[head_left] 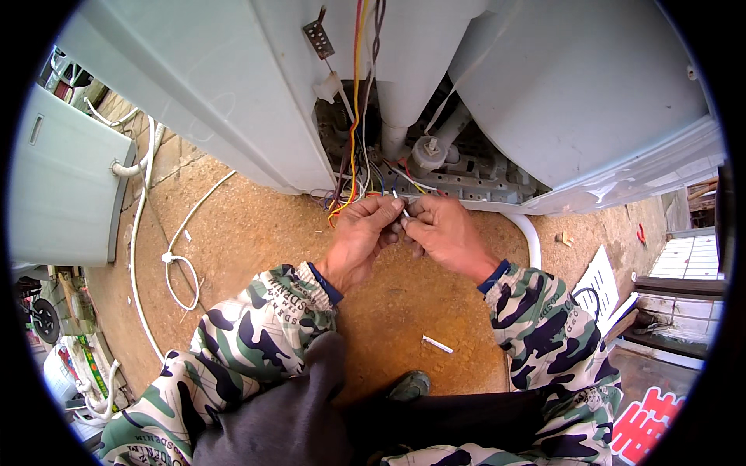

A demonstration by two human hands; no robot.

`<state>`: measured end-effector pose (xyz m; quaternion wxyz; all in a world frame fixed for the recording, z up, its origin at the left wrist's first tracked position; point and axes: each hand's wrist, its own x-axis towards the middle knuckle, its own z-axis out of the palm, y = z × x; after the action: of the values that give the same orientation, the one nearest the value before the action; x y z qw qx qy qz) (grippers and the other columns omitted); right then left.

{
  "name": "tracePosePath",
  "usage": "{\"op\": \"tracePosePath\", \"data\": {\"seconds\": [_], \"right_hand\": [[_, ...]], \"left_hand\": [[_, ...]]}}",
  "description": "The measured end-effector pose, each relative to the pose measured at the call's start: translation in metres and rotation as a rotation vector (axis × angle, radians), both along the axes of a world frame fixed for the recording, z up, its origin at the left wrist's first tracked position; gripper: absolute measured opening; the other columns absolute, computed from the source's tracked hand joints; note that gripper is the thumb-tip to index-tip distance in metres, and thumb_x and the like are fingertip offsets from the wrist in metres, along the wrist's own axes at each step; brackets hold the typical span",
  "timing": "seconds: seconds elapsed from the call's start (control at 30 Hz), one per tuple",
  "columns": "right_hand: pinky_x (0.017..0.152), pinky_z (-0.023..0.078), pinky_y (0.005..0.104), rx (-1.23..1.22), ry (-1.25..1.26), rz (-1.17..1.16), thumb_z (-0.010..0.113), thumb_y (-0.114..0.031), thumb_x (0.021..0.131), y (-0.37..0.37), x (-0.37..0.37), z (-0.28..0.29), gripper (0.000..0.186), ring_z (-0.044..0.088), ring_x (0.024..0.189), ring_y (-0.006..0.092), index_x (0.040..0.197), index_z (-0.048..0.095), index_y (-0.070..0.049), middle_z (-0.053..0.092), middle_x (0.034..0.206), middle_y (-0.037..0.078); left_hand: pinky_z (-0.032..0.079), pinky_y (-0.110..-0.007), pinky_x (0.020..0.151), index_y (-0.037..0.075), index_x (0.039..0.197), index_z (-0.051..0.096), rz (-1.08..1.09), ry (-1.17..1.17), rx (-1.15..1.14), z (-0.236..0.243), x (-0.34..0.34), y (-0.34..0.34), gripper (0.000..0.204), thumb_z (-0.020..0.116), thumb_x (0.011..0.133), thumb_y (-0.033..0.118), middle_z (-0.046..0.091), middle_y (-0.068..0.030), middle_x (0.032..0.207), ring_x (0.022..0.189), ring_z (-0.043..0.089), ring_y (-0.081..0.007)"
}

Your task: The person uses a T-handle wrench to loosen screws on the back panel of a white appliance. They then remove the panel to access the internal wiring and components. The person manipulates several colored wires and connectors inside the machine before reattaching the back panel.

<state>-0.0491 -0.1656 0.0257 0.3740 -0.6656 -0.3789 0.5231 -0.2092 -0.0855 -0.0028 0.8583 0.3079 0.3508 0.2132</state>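
Both hands meet just in front of the open base of a white appliance (194,70), where coloured wires (355,116) hang down and bunch along the bottom edge. My left hand (361,241) is closed, thumb and fingers pinched on a thin white piece (396,200), which looks like a wire or sleeve. My right hand (447,237) pinches at the same piece from the right, its fingertips close to the left ones. Inside the opening are pipes (395,128), a round white fitting (430,151) and a metal base. A small perforated plate (318,39) dangles on a lead higher up.
A second white appliance (62,179) stands at left beside a looped white cord (185,279). A white drain hose (528,241), red-handled pliers (640,233), boards (598,283) and a red sign (645,423) are at right. A small white strip (437,343) lies below my hands.
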Motion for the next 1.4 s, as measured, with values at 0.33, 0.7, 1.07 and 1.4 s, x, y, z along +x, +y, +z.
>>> {"op": "tracePosePath", "data": {"seconds": [0.33, 0.7, 1.07, 1.4], "right_hand": [[0.066, 0.051, 0.0546, 0.268, -0.730, 0.117, 0.063, -0.015, 0.092, -0.018, -0.017, 0.012, 0.013, 0.065, 0.078, 0.0473, 0.093, 0.058, -0.003, 0.067, 0.080, 0.022], [0.063, 0.047, 0.0530, 0.414, -0.680, 0.104, 0.065, -0.012, 0.092, -0.029, -0.018, 0.003, 0.013, 0.062, 0.076, 0.0474, 0.089, 0.056, -0.002, 0.063, 0.078, 0.023], [0.069, 0.050, 0.0517, 0.315, -0.791, 0.098, 0.066, -0.018, 0.088, -0.008, -0.016, 0.016, 0.018, 0.066, 0.076, 0.0437, 0.091, 0.064, 0.000, 0.066, 0.078, 0.024], [0.068, 0.050, 0.0441, 0.185, -0.511, 0.011, 0.063, -0.013, 0.091, -0.002, -0.015, -0.012, 0.017, 0.067, 0.075, 0.0401, 0.098, 0.066, 0.003, 0.067, 0.081, 0.024]], "left_hand": [[0.039, -0.023, 0.053, 0.003, 0.094, 0.067, 0.000, 0.128, -0.017, 0.003, 0.009, 0.011, 0.013, 0.062, 0.102, 0.012, 0.066, -0.0018, 0.082, 0.065, 0.053, -0.0078], [0.042, -0.024, 0.052, 0.002, 0.089, 0.067, 0.064, 0.338, 0.201, 0.019, 0.022, 0.021, 0.017, 0.065, 0.100, 0.015, 0.066, -0.0033, 0.076, 0.059, 0.055, -0.0098], [0.045, -0.026, 0.050, 0.001, 0.091, 0.071, 0.063, 0.299, 0.123, -0.006, 0.019, 0.023, 0.019, 0.066, 0.101, 0.016, 0.069, -0.0042, 0.076, 0.059, 0.059, -0.0123], [0.043, -0.024, 0.051, -0.001, 0.087, 0.072, 0.003, 0.316, 0.138, 0.003, 0.019, 0.021, 0.020, 0.072, 0.096, 0.017, 0.068, -0.0039, 0.075, 0.058, 0.056, -0.0099]]}}
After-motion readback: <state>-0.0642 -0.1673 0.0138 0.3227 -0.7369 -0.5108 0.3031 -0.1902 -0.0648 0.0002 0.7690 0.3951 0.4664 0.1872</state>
